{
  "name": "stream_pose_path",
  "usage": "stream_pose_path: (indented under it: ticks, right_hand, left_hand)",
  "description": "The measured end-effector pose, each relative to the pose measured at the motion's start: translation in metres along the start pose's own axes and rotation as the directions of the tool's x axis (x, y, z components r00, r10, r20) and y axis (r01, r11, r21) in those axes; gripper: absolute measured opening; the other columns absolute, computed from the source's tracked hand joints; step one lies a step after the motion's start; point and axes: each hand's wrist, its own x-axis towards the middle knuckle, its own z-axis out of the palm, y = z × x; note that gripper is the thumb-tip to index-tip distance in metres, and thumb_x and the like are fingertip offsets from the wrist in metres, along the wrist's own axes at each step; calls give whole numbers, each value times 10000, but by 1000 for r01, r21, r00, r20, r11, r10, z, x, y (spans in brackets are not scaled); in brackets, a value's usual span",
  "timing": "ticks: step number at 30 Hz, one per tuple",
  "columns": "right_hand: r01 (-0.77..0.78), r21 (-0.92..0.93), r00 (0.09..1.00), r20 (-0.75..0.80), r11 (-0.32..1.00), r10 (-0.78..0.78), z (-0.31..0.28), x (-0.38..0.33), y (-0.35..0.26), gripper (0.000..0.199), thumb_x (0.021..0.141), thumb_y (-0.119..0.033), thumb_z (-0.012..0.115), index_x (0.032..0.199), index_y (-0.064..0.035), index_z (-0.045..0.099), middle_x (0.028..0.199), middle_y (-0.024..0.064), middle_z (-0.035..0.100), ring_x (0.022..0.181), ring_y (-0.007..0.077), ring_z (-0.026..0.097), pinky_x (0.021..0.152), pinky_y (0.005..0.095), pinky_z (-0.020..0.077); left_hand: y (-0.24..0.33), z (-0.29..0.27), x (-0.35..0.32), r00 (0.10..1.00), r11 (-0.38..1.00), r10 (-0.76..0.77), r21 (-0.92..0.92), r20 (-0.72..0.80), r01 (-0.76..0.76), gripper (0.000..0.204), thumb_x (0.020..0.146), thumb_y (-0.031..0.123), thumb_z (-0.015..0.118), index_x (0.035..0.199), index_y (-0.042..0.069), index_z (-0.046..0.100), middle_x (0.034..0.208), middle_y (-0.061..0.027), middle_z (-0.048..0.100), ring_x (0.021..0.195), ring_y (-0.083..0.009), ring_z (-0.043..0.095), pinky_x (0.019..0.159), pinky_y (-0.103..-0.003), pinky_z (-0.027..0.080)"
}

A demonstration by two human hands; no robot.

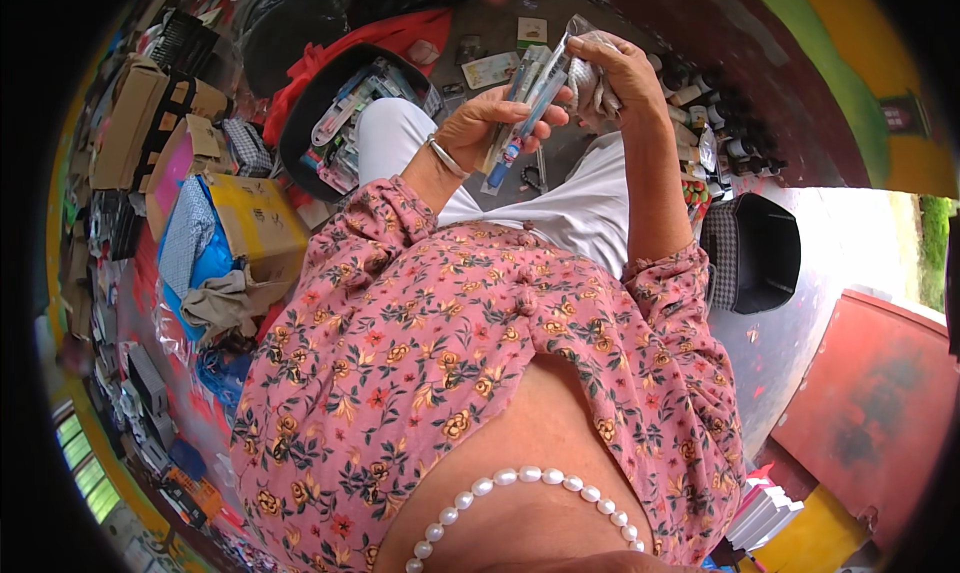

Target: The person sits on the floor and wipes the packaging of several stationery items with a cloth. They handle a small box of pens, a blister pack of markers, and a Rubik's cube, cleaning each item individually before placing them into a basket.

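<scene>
My left hand (480, 131) is closed round a few slim clear plastic packets (527, 108) with long, thin blue and tan things inside; their exact kind is too small to tell. The packets are tilted, their upper ends leaning towards my right hand (622, 73). That hand grips a crumpled grey-white cloth (592, 85), with its fingertips at the upper end of one packet. A black bin (290, 138), filled with more packaged small goods, stands by my left knee.
On the left are cardboard boxes (262, 218) and piled goods. Dark bottles (745, 148) crowd the right side, near a black checked basket (755, 253). Small cards (490, 70) lie on the floor ahead. A red panel (870, 413) stands at the lower right.
</scene>
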Motion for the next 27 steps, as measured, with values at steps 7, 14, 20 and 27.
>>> stream_pose_path:
  ticks: [7,14,20,27]
  right_hand:
    - [63,110,980,-194,992,-40,-8,12,10,78,691,-57,648,734,-16,598,649,27,576,539,100,538,488,233,442]
    - [296,158,904,-364,942,-223,-40,25,9,48,723,-31,618,727,-22,572,677,44,576,566,129,560,504,260,469]
    - [567,84,803,-279,820,-526,-24,-1,-14,69,730,-30,614,718,1,554,563,112,569,428,170,541,300,274,386]
    - [744,-644,228,493,-176,-840,48,-48,6,154,593,-36,640,734,-80,596,641,12,539,510,115,519,431,232,385]
  left_hand:
    - [2,0,-5,992,982,-79,-166,99,95,613,816,142,576,1282,-58,231,873,-80,498,655,-63,485,525,-160,474]
    - [0,-11,-16,994,969,-90,-227,54,100,631,798,78,589,1284,-67,215,834,-73,471,644,-65,461,514,-156,454]
    - [-7,-37,-16,971,887,-152,-458,-185,52,442,836,46,503,1223,-62,320,845,-84,476,650,-72,481,540,-166,471]
    - [4,-31,5,902,914,66,-337,-426,-226,358,890,190,440,1132,-74,425,971,-165,544,733,-164,531,648,-265,504]
